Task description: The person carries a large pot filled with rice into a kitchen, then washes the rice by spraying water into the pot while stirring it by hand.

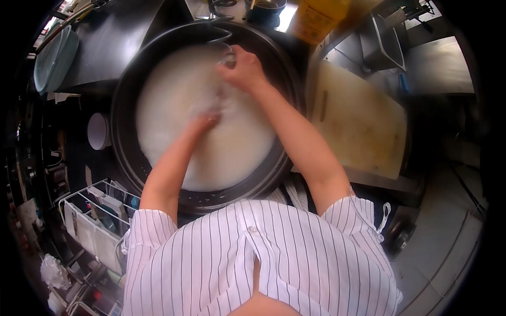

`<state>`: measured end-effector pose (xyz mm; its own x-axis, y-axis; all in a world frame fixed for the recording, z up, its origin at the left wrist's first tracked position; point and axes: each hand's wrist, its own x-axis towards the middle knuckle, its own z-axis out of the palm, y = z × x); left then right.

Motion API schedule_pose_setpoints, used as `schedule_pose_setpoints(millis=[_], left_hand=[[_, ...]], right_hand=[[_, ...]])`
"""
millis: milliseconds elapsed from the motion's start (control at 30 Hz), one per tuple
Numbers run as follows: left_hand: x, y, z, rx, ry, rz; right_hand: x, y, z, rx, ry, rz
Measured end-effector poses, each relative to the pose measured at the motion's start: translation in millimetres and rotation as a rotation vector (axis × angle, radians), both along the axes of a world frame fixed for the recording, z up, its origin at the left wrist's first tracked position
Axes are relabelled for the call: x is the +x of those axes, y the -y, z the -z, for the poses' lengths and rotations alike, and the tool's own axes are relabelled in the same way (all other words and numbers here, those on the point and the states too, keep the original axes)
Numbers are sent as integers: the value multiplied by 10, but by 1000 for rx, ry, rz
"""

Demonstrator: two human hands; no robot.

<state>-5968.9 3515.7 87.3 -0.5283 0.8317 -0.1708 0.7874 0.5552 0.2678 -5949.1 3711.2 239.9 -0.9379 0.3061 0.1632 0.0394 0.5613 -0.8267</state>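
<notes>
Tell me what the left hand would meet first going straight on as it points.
Probably the right hand, on the nozzle, once past the cloudy liquid around the left hand. Blur hides the fingers and depth is unclear, so it might pass underneath.

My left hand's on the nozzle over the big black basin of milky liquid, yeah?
No, wrong hand: the head view shows your right hand on the nozzle over the big black basin of milky liquid.

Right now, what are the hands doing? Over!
Right hand: gripping nozzle. Left hand: in cloudy water, blurry. Coiled hose: hangs over dark basin's far side.
</notes>
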Motion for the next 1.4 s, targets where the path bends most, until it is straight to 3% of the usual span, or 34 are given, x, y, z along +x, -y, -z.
schedule_pose_setpoints(millis=[200,367,533,700,1067,1400], left_hand=[[-108,520,-171,-119,44,-139],[279,893,-421,-222,210,-32],[812,359,-478,-91,416,175],[959,-159,-384,67,413,253],[107,-954,-68,176,251,12],[-740,-334,-55,-53,158,-240]], right_hand=[[-6,19,-17,1,14,-10],[-39,64,-54,16,29,-41],[-45,90,-62,21,37,-62],[-28,76,-68,1,50,-44],[27,49,-52,-47,61,-21],[43,18,16,83,-11,11]])
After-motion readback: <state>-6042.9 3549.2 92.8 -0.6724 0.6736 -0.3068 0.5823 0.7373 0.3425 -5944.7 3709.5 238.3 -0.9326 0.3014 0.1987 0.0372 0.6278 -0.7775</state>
